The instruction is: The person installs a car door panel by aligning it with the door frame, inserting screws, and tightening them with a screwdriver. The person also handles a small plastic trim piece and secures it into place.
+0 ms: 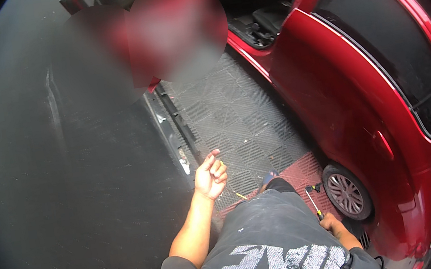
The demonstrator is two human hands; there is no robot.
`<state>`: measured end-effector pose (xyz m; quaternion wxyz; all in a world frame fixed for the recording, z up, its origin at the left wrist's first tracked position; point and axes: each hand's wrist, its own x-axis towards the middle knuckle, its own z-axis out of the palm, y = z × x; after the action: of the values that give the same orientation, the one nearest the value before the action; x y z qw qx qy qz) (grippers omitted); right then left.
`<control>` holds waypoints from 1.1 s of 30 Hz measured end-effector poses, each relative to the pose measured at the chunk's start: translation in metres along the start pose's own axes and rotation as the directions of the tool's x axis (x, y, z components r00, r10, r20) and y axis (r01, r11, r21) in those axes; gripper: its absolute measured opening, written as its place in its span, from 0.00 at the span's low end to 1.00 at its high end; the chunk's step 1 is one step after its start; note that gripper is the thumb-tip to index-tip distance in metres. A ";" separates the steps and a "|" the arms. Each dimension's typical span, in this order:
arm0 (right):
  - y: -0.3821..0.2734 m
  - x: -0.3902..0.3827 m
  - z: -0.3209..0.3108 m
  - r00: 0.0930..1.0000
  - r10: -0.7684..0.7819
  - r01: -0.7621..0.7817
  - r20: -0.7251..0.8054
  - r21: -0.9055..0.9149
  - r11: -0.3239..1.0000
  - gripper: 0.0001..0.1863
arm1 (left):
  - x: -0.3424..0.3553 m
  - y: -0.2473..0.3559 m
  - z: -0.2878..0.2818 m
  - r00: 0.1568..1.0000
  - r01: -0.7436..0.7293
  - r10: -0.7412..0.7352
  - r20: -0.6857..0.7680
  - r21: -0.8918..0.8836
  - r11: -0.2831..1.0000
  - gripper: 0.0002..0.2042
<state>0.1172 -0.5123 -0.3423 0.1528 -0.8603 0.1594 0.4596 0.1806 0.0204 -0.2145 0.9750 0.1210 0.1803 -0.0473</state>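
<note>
My right hand (332,223), low at the right, is closed round the yellow and black handle of a screwdriver (318,209). Its long metal shaft points up and away, near the rear wheel (347,192) of a red car (340,91). In front of my body, my left hand (212,177) is raised, its lower fingers curled toward the palm and one finger pointing outward. Whether anything small sits inside those fingers I cannot make out. Close to this hand runs the edge of a large dark panel (110,203), with a black strip (177,115) beyond.
On the right, the car's front opening shows a dark seat (271,18). Grey floor tiles (245,114) meet red tiles (304,169) near the wheel. A small black object (316,188) lies by the tyre, and a thin yellow stick (241,196) lies near my foot. Blurred patches hide the upper middle.
</note>
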 end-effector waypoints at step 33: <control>-0.530 0.303 -0.350 0.917 -0.391 0.382 0.080 0.111 0.918 0.35 | 0.380 0.190 0.080 0.870 -0.046 0.088 -0.486 0.098 0.994 0.18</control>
<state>0.7558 -0.2176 -0.3491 0.2880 -0.8425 -0.0004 0.4553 0.5869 0.1649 -0.2381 0.8928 0.1757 0.4146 0.0113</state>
